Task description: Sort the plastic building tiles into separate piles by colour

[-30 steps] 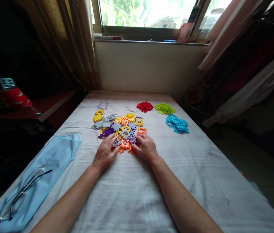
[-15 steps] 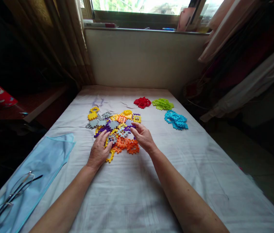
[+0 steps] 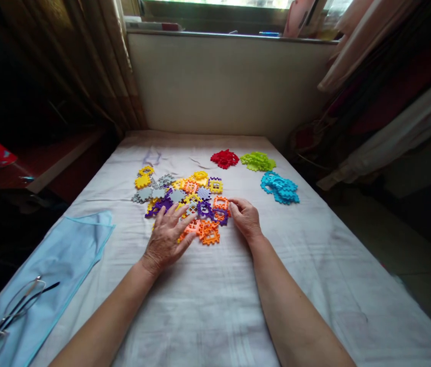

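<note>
Cloth (image 3: 208, 306) lies under left hand (image 3: 165, 239), fingers (image 3: 185, 244) spread over tiles (image 3: 178, 195), and right hand (image 3: 248, 220), grip unclear; wall (image 3: 208, 84) rises beyond.

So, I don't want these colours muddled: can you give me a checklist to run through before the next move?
1. Red pile apart from the mixed heap: ok.
2. Blue pile apart from the mixed heap: ok, it lies off to the right.
3. Mixed heap down to one colour: not ok; yellow, grey, purple and orange overlap.
4. Left hand open: ok, spread over the heap's near left part.
5. Right hand grip on the orange piece: cannot tell; the hand is at its edge.
</note>
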Action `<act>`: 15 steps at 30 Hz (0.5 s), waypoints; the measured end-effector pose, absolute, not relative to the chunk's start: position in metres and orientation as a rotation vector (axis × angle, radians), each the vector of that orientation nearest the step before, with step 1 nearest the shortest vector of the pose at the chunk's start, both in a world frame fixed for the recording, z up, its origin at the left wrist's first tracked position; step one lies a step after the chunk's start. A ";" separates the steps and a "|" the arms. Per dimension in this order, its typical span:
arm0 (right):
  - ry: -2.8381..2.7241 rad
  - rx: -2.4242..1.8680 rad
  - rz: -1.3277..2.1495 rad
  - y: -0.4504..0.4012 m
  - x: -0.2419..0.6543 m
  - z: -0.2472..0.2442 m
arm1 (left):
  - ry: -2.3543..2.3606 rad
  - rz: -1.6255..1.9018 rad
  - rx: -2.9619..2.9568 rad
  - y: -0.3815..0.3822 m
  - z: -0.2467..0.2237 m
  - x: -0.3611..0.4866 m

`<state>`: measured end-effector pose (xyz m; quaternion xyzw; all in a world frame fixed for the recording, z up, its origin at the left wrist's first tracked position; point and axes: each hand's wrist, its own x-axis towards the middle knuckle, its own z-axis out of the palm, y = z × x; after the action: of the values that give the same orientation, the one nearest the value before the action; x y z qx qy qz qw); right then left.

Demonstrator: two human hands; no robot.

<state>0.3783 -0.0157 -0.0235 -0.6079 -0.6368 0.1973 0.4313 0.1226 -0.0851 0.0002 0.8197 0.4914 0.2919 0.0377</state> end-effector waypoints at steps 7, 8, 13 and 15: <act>-1.685 -1.447 0.406 -0.015 0.376 -0.026 | 1.504 0.551 2.659 -0.053 0.004 0.151; -1.685 -1.438 0.408 -0.015 0.376 -0.026 | 1.551 0.504 2.662 -0.051 0.003 0.150; -1.758 -1.373 0.413 -0.017 0.377 -0.025 | 1.862 0.353 2.589 -0.048 0.003 0.123; -1.802 -1.369 0.396 -0.019 0.376 -0.025 | 1.976 0.364 2.527 -0.048 0.002 0.111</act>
<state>0.3763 -0.0189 -0.0247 -0.5436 -0.7156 0.1573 0.4096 0.1108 -0.0480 0.0017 0.7820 0.6115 0.1127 -0.0434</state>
